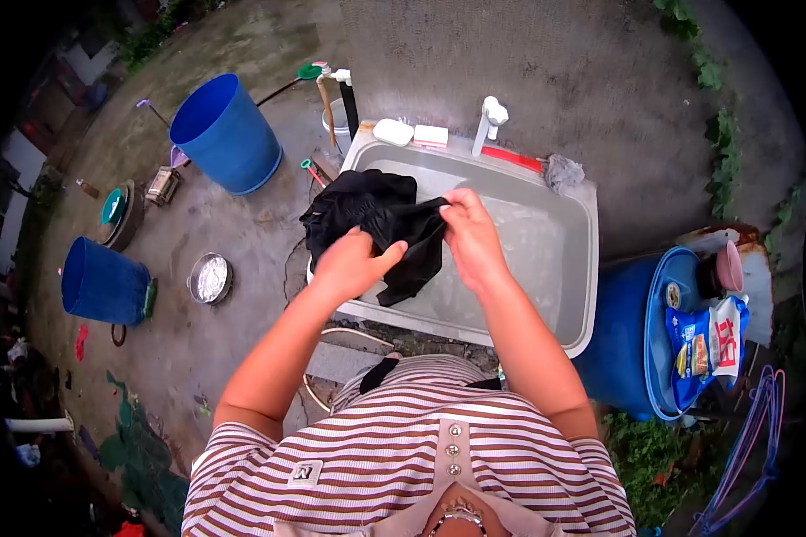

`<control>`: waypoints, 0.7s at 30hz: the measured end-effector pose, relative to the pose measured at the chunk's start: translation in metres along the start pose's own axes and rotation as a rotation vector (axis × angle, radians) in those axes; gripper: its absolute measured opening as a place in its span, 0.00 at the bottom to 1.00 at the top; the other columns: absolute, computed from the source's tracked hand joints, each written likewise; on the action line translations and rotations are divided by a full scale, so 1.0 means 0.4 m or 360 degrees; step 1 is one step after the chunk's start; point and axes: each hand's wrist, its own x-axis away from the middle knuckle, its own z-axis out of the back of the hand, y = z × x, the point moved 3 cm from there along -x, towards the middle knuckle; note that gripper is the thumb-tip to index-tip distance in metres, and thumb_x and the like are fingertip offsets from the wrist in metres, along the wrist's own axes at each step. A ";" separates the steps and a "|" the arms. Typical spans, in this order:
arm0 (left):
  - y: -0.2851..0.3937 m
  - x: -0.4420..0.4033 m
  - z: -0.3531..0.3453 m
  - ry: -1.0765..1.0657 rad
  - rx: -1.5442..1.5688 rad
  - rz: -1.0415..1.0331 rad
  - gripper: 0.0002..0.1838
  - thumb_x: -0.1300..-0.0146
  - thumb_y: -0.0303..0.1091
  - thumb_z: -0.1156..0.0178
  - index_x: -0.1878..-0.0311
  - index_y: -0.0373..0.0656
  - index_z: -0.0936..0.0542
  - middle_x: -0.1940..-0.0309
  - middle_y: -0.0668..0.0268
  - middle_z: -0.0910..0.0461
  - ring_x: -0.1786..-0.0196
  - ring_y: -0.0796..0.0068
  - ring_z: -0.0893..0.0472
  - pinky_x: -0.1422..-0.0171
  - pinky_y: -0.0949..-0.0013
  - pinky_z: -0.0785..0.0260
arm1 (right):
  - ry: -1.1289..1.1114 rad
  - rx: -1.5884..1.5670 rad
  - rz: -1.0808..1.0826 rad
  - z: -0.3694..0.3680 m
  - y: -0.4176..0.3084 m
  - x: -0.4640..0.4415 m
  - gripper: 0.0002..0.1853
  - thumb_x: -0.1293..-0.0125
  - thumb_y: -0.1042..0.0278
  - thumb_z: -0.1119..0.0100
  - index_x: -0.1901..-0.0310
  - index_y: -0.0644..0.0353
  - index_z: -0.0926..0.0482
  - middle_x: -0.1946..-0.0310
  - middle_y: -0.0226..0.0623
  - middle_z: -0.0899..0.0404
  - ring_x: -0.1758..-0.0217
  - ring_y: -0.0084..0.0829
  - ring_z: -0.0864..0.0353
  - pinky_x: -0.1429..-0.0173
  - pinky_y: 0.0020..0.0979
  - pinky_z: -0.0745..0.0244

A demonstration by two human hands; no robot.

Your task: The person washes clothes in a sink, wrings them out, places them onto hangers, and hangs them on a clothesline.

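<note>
A black cloth point(372, 201) lies bunched over the left end of a grey sink point(546, 259), partly hanging past its rim. My right hand point(468, 225) pinches an edge of the cloth between thumb and fingers, above the basin. At the near side of the bundle is my left hand point(356, 262), with its thumb apart from the fingers; the fingertips are blurred against the fabric. On the sink's back ledge are a white soap dish point(393, 132), a small white and red box point(431, 136), a white tap point(490, 121) and a grey rag point(564, 173).
A tall blue barrel point(227, 134) and another blue barrel point(106, 280) stand on the left, near a metal basin point(210, 278). Right of the sink, a blue drum point(618, 322) carries plastic packets point(707, 345). Hangers point(750, 438) hang at the lower right.
</note>
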 end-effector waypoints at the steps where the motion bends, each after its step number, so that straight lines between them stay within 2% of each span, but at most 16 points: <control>1: 0.020 0.014 0.036 -0.0194 -0.0180 0.0158 0.28 0.44 0.57 0.32 0.68 0.34 0.19 0.61 0.50 0.19 0.61 0.49 0.17 0.57 0.53 0.25 | -0.0067 0.0218 0.0059 -0.007 0.008 0.007 0.04 0.29 0.74 0.47 0.55 0.56 0.27 0.66 0.26 0.28 0.63 0.18 0.30 0.59 0.22 0.34; 2: 0.016 0.024 0.046 0.0128 -0.0186 0.0091 0.27 0.49 0.59 0.29 0.66 0.39 0.18 0.63 0.59 0.17 0.65 0.56 0.17 0.63 0.55 0.26 | -0.0138 0.0436 0.0120 -0.015 0.011 0.012 0.04 0.29 0.74 0.48 0.55 0.56 0.27 0.66 0.26 0.28 0.63 0.18 0.31 0.59 0.22 0.35; 3: 0.034 0.030 0.067 0.0267 -0.0293 0.0163 0.26 0.51 0.53 0.26 0.59 0.41 0.18 0.61 0.60 0.18 0.61 0.56 0.17 0.58 0.56 0.25 | -0.0133 0.0437 0.0106 -0.016 0.010 0.017 0.04 0.29 0.74 0.48 0.55 0.56 0.27 0.66 0.26 0.28 0.63 0.18 0.31 0.59 0.22 0.35; 5: 0.037 0.014 0.047 0.0615 -0.0110 -0.0750 0.24 0.50 0.46 0.24 0.55 0.41 0.20 0.58 0.59 0.17 0.57 0.56 0.18 0.53 0.58 0.26 | -0.0292 0.0685 0.0146 -0.029 0.007 0.029 0.04 0.30 0.74 0.47 0.55 0.58 0.28 0.66 0.25 0.28 0.62 0.18 0.31 0.56 0.24 0.32; 6: 0.071 0.013 0.029 0.0594 0.0093 -0.1001 0.25 0.48 0.41 0.25 0.51 0.39 0.21 0.55 0.56 0.19 0.52 0.53 0.20 0.49 0.58 0.27 | -0.0296 0.0693 0.0131 -0.028 0.016 0.032 0.04 0.30 0.74 0.47 0.55 0.58 0.28 0.66 0.25 0.28 0.62 0.18 0.31 0.56 0.24 0.32; 7: 0.044 -0.012 -0.022 0.0348 0.0273 -0.1028 0.21 0.43 0.36 0.29 0.49 0.38 0.21 0.59 0.61 0.18 0.55 0.62 0.19 0.50 0.63 0.28 | -0.0387 0.0751 0.0203 -0.032 0.021 0.034 0.06 0.32 0.75 0.45 0.55 0.58 0.28 0.66 0.28 0.27 0.61 0.22 0.28 0.54 0.26 0.31; 9: 0.004 -0.050 -0.078 -0.0282 0.0802 -0.0423 0.14 0.37 0.31 0.34 0.50 0.37 0.22 0.64 0.67 0.20 0.58 0.78 0.21 0.51 0.71 0.30 | -0.0475 0.0821 0.0279 -0.042 0.003 0.046 0.07 0.34 0.75 0.43 0.55 0.59 0.29 0.66 0.31 0.25 0.60 0.26 0.25 0.52 0.29 0.29; 10: -0.006 -0.057 -0.096 -0.0302 0.1042 -0.0338 0.09 0.37 0.27 0.37 0.56 0.38 0.23 0.69 0.68 0.22 0.64 0.84 0.25 0.59 0.76 0.34 | -0.0424 0.1115 0.0405 -0.037 -0.017 0.059 0.09 0.36 0.75 0.41 0.56 0.59 0.29 0.65 0.35 0.25 0.59 0.32 0.23 0.50 0.32 0.28; 11: 0.003 -0.054 -0.100 -0.0319 0.1048 -0.0342 0.09 0.37 0.27 0.37 0.56 0.38 0.23 0.69 0.68 0.22 0.64 0.84 0.25 0.59 0.76 0.34 | -0.0361 0.1406 0.0521 -0.032 -0.031 0.072 0.11 0.39 0.76 0.39 0.56 0.59 0.29 0.65 0.39 0.24 0.57 0.38 0.21 0.49 0.35 0.26; 12: 0.011 -0.049 -0.102 -0.0313 0.1270 -0.0314 0.06 0.37 0.27 0.37 0.60 0.39 0.24 0.70 0.71 0.24 0.65 0.86 0.28 0.61 0.77 0.36 | -0.0323 0.1422 0.0520 -0.019 -0.031 0.073 0.13 0.41 0.77 0.39 0.56 0.59 0.29 0.62 0.46 0.23 0.55 0.46 0.19 0.49 0.39 0.25; 13: 0.018 -0.041 -0.102 -0.0300 0.1491 -0.0278 0.05 0.36 0.26 0.38 0.63 0.40 0.26 0.71 0.74 0.27 0.66 0.88 0.31 0.63 0.78 0.38 | -0.0314 0.1425 0.0509 -0.006 -0.022 0.076 0.13 0.41 0.77 0.39 0.56 0.59 0.29 0.62 0.46 0.23 0.55 0.46 0.19 0.49 0.39 0.25; 15: 0.038 -0.031 -0.095 -0.0309 0.1643 -0.0200 0.07 0.36 0.25 0.38 0.66 0.41 0.28 0.72 0.76 0.28 0.68 0.88 0.31 0.63 0.78 0.38 | -0.0151 0.2138 0.0839 0.015 -0.002 0.079 0.15 0.42 0.78 0.38 0.55 0.58 0.29 0.61 0.47 0.22 0.53 0.46 0.18 0.51 0.40 0.24; 17: 0.037 -0.033 -0.103 -0.0382 0.1769 -0.0130 0.07 0.37 0.25 0.38 0.65 0.42 0.28 0.71 0.76 0.28 0.66 0.89 0.32 0.64 0.78 0.39 | -0.0094 0.2217 0.0655 0.048 0.024 0.068 0.15 0.42 0.79 0.38 0.53 0.58 0.28 0.60 0.46 0.21 0.54 0.43 0.18 0.51 0.38 0.24; 18: 0.041 -0.030 -0.107 -0.0427 0.1605 -0.0163 0.09 0.38 0.29 0.36 0.64 0.40 0.28 0.71 0.70 0.26 0.67 0.83 0.28 0.64 0.74 0.36 | -0.0049 0.2295 0.0473 0.070 0.033 0.061 0.16 0.41 0.80 0.39 0.52 0.59 0.27 0.58 0.45 0.20 0.55 0.40 0.18 0.51 0.36 0.24; 19: 0.038 -0.025 -0.102 -0.0430 0.1603 -0.0161 0.09 0.38 0.29 0.36 0.64 0.40 0.28 0.71 0.70 0.26 0.67 0.83 0.28 0.64 0.74 0.36 | -0.0047 0.2294 0.0471 0.087 0.033 0.050 0.16 0.41 0.80 0.39 0.52 0.59 0.27 0.58 0.45 0.20 0.55 0.40 0.18 0.51 0.36 0.24; 21: 0.061 0.003 -0.064 -0.0282 0.0443 -0.0363 0.11 0.38 0.29 0.35 0.64 0.39 0.29 0.73 0.65 0.26 0.67 0.78 0.25 0.61 0.70 0.32 | -0.0153 0.1238 -0.0111 0.101 0.036 0.045 0.17 0.38 0.84 0.44 0.48 0.59 0.27 0.57 0.36 0.20 0.56 0.31 0.20 0.51 0.29 0.26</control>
